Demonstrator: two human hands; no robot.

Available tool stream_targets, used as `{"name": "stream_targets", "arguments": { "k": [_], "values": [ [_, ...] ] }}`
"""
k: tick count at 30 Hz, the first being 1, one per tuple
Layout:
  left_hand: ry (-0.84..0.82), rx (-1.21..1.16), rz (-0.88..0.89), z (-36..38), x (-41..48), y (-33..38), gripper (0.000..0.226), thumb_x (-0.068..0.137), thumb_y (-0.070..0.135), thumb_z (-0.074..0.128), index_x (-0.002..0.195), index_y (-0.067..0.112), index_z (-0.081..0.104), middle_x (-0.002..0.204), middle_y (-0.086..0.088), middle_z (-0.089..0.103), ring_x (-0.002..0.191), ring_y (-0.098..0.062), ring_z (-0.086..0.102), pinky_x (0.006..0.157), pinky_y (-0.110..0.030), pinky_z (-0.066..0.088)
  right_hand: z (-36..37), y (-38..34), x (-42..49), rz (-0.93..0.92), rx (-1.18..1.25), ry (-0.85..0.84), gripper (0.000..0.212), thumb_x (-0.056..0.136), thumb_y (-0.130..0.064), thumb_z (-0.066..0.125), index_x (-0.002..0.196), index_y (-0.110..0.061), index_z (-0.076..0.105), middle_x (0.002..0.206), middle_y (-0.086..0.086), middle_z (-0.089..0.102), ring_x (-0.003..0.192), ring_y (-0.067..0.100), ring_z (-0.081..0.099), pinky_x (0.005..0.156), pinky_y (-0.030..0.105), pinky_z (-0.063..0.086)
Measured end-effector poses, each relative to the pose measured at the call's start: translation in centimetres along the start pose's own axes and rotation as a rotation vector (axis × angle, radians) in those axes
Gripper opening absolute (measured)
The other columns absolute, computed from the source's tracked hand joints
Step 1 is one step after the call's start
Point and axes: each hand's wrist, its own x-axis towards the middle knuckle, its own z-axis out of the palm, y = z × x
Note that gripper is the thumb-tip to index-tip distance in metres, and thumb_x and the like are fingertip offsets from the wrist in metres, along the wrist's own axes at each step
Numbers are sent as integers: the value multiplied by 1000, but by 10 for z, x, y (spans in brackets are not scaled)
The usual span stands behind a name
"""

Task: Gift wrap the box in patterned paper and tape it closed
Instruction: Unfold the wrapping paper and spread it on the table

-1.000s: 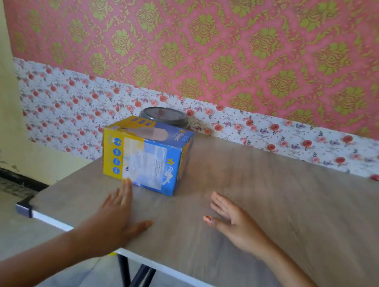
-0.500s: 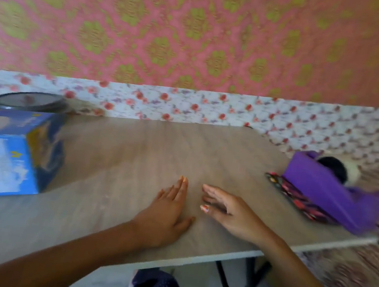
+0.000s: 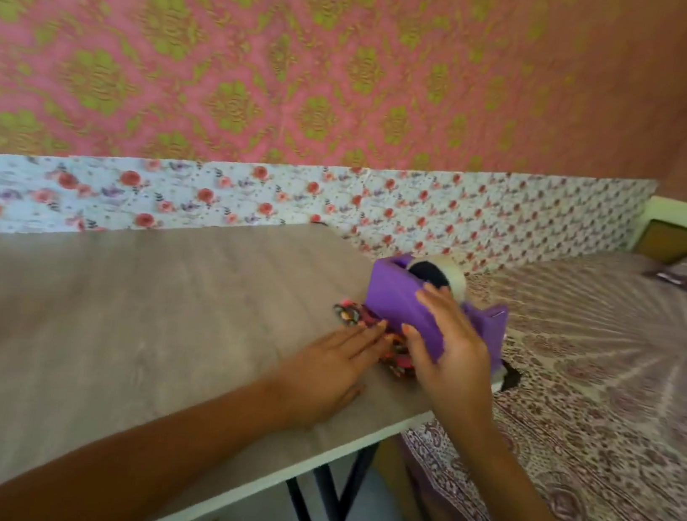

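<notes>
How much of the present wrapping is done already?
Nothing is wrapped yet. The right hand grips the purple tape dispenser at the table's end, while the left hand lies flat, its fingertips reaching the folded patterned paper under the dispenser. The box is out of view. Unfolding the paper, wrapping and taping all remain.

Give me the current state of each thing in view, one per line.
Purple plastic tape dispenser: upright near the table's right end, tape roll loaded, gripped by the right hand.
Folded dark floral patterned paper: flat, partly under the dispenser, still folded.
Right hand: closed around the dispenser.
Left hand: open, flat, fingertips at the paper.
Grey wood-grain table: no box in view.
</notes>
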Motion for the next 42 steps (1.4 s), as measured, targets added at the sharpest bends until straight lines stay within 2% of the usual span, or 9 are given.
{"name": "stream_targets", "arguments": {
  "k": [3,8,11,14,18,24,29,36,42],
  "values": [
    [43,170,172,6,25,-2,48,81,23,35,117,21,67,118,0,67,106,-19,65,90,-31,50,-10,23,3,20,-150,127,52,84,-29,64,130,-8,53,143,11,43,135,27,33,110,39,29],
    [71,186,312,12,53,-6,36,80,17,44,102,22,73,98,1,73,86,-18,71,70,-29,58,-15,56,8,385,69,28,99,68,-39,80,147,-20,25,151,5,32,137,22,31,109,40,33],
    [132,114,358,20,52,-16,28,76,16,65,103,22,72,90,1,74,73,-14,70,56,-23,56,-17,66,16,535,196,10,100,60,-35,85,144,-20,33,139,3,49,122,18,50,101,33,41],
    [161,65,337,20,48,-17,36,78,23,44,99,24,73,90,4,74,72,-10,70,55,-19,55,-18,68,20,536,152,47,87,53,-37,88,130,-20,51,118,1,64,102,16,60,93,38,49],
    [208,-93,221,19,43,-19,36,73,26,45,101,30,67,85,8,74,66,-6,68,53,-16,50,-13,57,27,548,166,73,80,52,-41,87,123,-26,54,108,-7,65,96,13,61,86,35,51],
    [232,-243,60,26,29,-31,38,64,28,47,99,35,61,74,15,70,64,0,60,54,-12,41,-7,51,61,674,439,183,63,60,-18,86,115,-21,57,95,-10,61,84,5,58,81,31,51],
    [250,-220,47,27,29,-32,36,64,32,45,89,37,70,70,17,69,57,1,60,47,-13,42,-4,56,66,702,500,226,58,60,-14,86,109,-23,56,107,2,63,95,18,61,86,41,53],
    [166,-365,3,11,-25,-67,40,67,25,49,105,36,58,85,15,72,78,4,61,66,-2,42,8,47,47,703,597,262,53,63,-9,83,110,-19,59,106,7,65,98,25,62,87,43,53],
    [203,-304,-68,-14,-105,-94,41,73,26,53,113,37,55,101,13,72,89,1,66,73,-18,53,24,23,41,629,581,277,58,67,-7,81,120,-12,56,110,5,62,89,10,59,81,24,50]
  ]
}}
